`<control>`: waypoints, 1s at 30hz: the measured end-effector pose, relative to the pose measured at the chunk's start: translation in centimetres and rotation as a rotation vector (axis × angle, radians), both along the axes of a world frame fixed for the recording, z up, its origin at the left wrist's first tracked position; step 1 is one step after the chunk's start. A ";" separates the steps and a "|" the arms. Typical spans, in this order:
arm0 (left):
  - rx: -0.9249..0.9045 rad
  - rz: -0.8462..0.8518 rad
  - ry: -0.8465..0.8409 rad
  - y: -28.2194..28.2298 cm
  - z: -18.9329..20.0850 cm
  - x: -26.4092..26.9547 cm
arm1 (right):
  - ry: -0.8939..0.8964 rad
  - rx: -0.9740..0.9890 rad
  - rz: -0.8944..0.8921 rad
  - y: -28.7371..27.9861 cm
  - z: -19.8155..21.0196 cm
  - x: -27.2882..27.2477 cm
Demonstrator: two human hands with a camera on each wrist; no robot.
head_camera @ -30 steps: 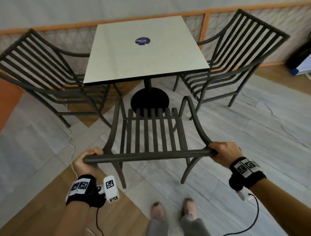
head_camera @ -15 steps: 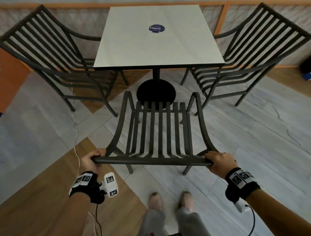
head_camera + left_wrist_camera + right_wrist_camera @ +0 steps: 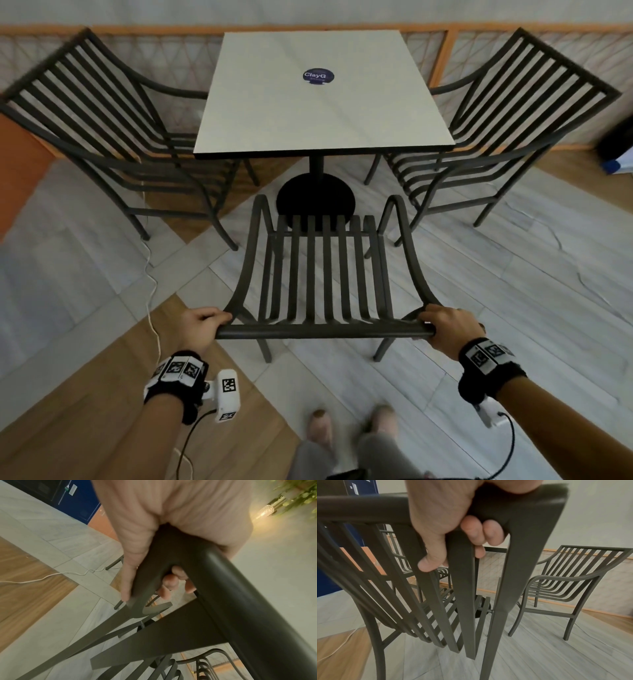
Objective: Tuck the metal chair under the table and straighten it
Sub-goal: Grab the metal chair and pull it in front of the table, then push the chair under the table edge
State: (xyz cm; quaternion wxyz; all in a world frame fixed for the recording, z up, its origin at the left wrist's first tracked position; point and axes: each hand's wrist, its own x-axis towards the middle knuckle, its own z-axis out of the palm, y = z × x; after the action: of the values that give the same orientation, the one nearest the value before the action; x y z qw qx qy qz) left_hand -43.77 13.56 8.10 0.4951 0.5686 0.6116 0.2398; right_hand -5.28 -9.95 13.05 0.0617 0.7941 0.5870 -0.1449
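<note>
Seen from the head camera, the metal chair point(image 3: 323, 274) now stands square to the table point(image 3: 322, 102), its seat slats pointing straight at the black pedestal base point(image 3: 315, 202); a second ago it sat skewed to the left and lower in the view, so it has been swung into line and brought closer. By that reading the straightening is largely done, while the tuck is not: the seat front lies short of the table edge, over the base. The left hand point(image 3: 202, 325) and right hand point(image 3: 445, 329) each grip an end of the top rail point(image 3: 323, 331), arms reaching forward, wrists banded with marker cuffs. Two matching chairs point(image 3: 113, 137) flank the table, and a white cable point(image 3: 150, 274) trails across the floor at left.

From the left wrist, the left hand point(image 3: 171, 527) wraps the rail corner, thumb lying down the side post, fingertips point(image 3: 169, 584) curled underneath.

From the right wrist, the right hand point(image 3: 447, 517) closes over the rail near its end, thumb down behind the slats, fingertips point(image 3: 481, 532) hooked beneath; the chair on the right point(image 3: 570, 582) stands well apart.
</note>
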 end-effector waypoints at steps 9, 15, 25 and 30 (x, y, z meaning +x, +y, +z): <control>0.037 0.053 0.017 6.9 0.4 4.7 | -0.034 -0.062 -0.025 8.9 -0.2 5.5; 0.023 0.124 0.011 13.9 -0.5 8.0 | -0.054 -0.048 0.009 15.2 -0.7 9.2; 0.026 0.208 0.007 20.9 -1.2 12.2 | -0.042 -0.084 0.038 22.7 -0.4 13.6; -0.083 0.179 -0.017 22.1 -1.0 12.4 | -0.054 -0.199 0.083 24.7 0.4 13.6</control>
State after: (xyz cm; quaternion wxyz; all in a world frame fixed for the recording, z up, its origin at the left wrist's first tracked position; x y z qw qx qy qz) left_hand -31.33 35.67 7.10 0.5000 0.4885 0.6652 0.2624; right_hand 8.32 14.76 13.40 0.1621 0.7625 0.6003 -0.1786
